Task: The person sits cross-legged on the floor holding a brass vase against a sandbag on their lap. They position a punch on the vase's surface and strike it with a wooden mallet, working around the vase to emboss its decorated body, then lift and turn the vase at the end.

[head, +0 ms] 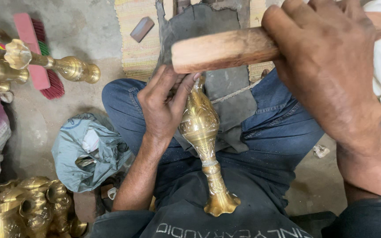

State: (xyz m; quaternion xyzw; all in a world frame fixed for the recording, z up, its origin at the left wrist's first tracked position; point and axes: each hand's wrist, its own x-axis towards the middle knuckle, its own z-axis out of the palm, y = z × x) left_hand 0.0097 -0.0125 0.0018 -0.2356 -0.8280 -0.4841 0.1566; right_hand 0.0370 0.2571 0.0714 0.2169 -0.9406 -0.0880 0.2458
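Right hand [327, 66] gripping wooden mallet [225, 48] above grey concrete floor [76, 26].

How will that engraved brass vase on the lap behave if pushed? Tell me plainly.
The engraved brass vase looks like rigid metal, so probably stiff and heavy for its size. Its polished surface may be slippery. Lying tilted, steadied only by the left hand, its rounded body would likely roll.

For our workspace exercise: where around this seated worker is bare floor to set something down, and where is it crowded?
Bare concrete lies between the brush and the grey plastic bag, and by the right knee around a pale scrap. The left edge is crowded: brass pieces below, brass stands above. The lap holds the brass vase.
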